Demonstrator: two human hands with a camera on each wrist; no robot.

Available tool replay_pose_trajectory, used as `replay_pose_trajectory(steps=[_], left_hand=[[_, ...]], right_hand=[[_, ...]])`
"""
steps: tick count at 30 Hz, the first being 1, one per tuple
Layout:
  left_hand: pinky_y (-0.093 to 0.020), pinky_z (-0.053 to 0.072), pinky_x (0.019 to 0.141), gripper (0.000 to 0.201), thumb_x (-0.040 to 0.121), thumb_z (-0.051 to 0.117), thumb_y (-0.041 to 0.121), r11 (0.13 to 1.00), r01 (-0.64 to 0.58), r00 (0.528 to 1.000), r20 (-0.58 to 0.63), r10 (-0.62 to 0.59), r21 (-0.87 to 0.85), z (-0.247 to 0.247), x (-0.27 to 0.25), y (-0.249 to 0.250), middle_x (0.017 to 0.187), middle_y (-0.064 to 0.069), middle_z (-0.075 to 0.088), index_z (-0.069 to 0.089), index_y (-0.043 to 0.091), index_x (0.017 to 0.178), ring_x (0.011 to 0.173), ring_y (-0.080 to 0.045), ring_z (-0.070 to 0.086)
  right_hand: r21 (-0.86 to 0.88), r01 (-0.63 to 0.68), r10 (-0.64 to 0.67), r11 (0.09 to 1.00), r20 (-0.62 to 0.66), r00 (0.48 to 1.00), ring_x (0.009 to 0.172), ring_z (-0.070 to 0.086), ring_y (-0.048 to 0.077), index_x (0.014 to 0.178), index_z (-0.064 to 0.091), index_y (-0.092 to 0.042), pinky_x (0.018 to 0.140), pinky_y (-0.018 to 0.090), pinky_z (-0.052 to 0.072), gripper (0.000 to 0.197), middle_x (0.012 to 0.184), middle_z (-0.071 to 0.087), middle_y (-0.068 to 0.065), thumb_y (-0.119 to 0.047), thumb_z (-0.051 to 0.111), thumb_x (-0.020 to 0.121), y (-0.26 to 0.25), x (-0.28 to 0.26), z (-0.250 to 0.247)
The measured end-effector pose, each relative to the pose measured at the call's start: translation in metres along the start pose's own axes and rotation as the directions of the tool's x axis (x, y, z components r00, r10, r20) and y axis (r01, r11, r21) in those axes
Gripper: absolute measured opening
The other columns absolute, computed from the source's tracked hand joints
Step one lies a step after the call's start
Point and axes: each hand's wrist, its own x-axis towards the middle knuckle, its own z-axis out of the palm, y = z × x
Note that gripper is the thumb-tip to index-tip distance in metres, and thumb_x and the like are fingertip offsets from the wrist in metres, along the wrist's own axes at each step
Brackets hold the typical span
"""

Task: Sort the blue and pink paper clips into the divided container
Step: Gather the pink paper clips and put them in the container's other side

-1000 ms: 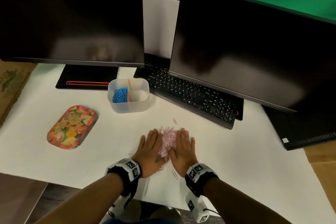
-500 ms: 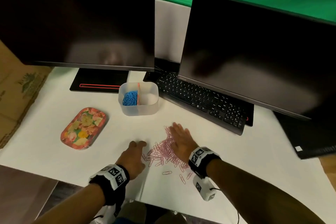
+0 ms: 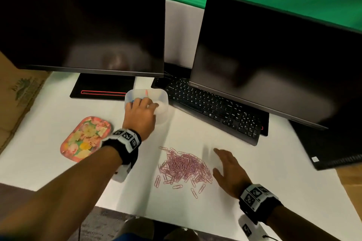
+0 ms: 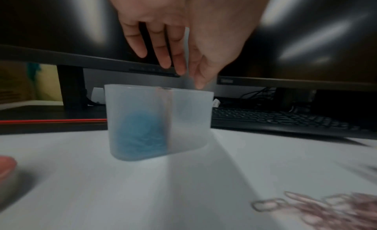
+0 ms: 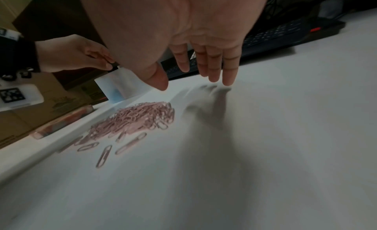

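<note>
Blue paper clips (image 4: 140, 130) already fill the divided container's (image 3: 164, 98) left compartment; its right one looks empty. Pink paper clips (image 3: 184, 166) lie heaped nearer. My left hand (image 3: 140, 112) hovers loose-fingered above the container, right hand (image 3: 228, 171) flat, holding nothing.

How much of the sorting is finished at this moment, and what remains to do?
Done: the blue clips already lie in one compartment of the divided container; its other compartment looks empty. In hand: the left hand reaches over the container's rim with straight fingers, gripping nothing; the right hand hovers open beside the pink clips. Left: the whole pink pile, still on the table, must go into the empty compartment.
</note>
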Motion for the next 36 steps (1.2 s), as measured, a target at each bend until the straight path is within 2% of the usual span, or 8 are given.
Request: replay_pose_trajectory(steps=[5,13,18,20,22,25,29,36], left_hand=[[-0.042,0.031,0.094,0.025,0.09,0.048,0.027,0.987,-0.078,0.978,0.203,0.048,0.143,0.005,0.015,0.0,0.104,0.005,0.065,0.067,0.03,0.107,0.104,-0.026,0.055],[-0.041,0.038,0.088,0.021,0.083,0.062,0.025,0.988,-0.141,0.975,0.184,0.128,0.063,0.007,-0.021,0.027,0.096,0.005,0.068,0.071,0.029,0.101,0.094,-0.025,0.058],[-0.041,0.046,0.085,0.048,0.076,0.071,0.03,0.976,-0.152,0.981,0.099,0.168,-0.154,-0.009,-0.05,0.047,0.11,-0.002,0.054,0.056,0.023,0.121,0.1,-0.026,0.053],[-0.039,0.05,0.087,0.069,0.076,0.07,0.04,0.966,-0.107,0.928,0.326,0.182,-0.234,-0.01,-0.068,0.056,0.123,-0.003,0.043,0.038,0.024,0.135,0.108,-0.025,0.049],[-0.042,0.05,0.09,0.094,0.07,0.072,0.05,0.976,-0.019,0.811,0.568,0.142,-0.217,0.002,-0.081,0.062,0.133,-0.005,0.031,0.019,0.028,0.143,0.114,-0.027,0.047],[-0.043,0.048,0.096,0.11,0.062,0.078,0.052,0.986,0.014,0.707,0.698,0.108,-0.166,0.029,-0.085,0.07,0.138,-0.009,0.023,0.011,0.028,0.147,0.116,-0.032,0.048],[-0.038,0.052,0.088,0.079,0.066,0.08,0.036,0.945,0.137,0.757,0.646,0.093,-0.297,0.043,-0.082,0.082,0.123,-0.006,0.033,0.038,0.025,0.132,0.097,-0.029,0.061],[-0.025,0.043,0.076,0.021,0.076,0.066,0.017,0.852,0.299,0.829,0.558,-0.009,-0.43,0.05,-0.077,0.085,0.099,-0.006,0.061,0.066,0.018,0.097,0.093,-0.024,0.06]], right_hand=[[-0.021,-0.055,0.056,0.998,0.074,0.996,0.143,0.025,0.015,0.151,0.013,-0.023,0.113,0.025,0.026,0.069,0.157,0.019,-0.004,-0.034,0.049,0.093,0.005,-0.019,0.009],[-0.019,-0.036,0.037,0.999,0.071,0.997,0.139,0.028,0.015,0.151,0.015,-0.022,0.112,0.026,0.03,0.072,0.152,0.026,-0.002,-0.034,0.053,0.091,-0.008,-0.022,0.02],[-0.051,-0.121,0.126,0.991,0.125,0.984,0.122,0.046,0.02,0.152,0.004,-0.023,0.1,0.03,0.047,0.095,0.138,0.028,0.002,-0.034,0.067,0.082,-0.014,-0.014,0.025],[-0.011,-0.116,0.117,0.993,0.147,0.982,0.119,0.051,0.023,0.151,0.006,-0.023,0.099,0.031,0.048,0.098,0.137,0.027,0.003,-0.034,0.071,0.078,-0.021,-0.002,0.027],[0.006,-0.09,0.088,0.996,0.16,0.983,0.117,0.053,0.025,0.15,0.014,-0.024,0.099,0.031,0.047,0.093,0.136,0.027,0.004,-0.033,0.072,0.078,-0.033,0.012,0.028],[0.017,-0.058,0.054,0.998,0.189,0.98,0.111,0.057,0.026,0.144,0.029,-0.025,0.098,0.031,0.048,0.079,0.13,0.032,0.003,-0.03,0.072,0.078,-0.052,0.031,0.029],[0.024,-0.056,0.05,0.998,0.208,0.977,0.107,0.056,0.027,0.131,0.046,-0.023,0.094,0.034,0.047,0.055,0.119,0.045,0.005,-0.024,0.068,0.081,-0.065,0.042,0.029],[0.141,-0.044,0.027,0.989,0.123,0.992,0.09,0.064,0.022,0.104,0.065,-0.015,0.079,0.033,0.053,0.024,0.097,0.068,0.005,-0.016,0.062,0.081,-0.067,0.049,0.029]])
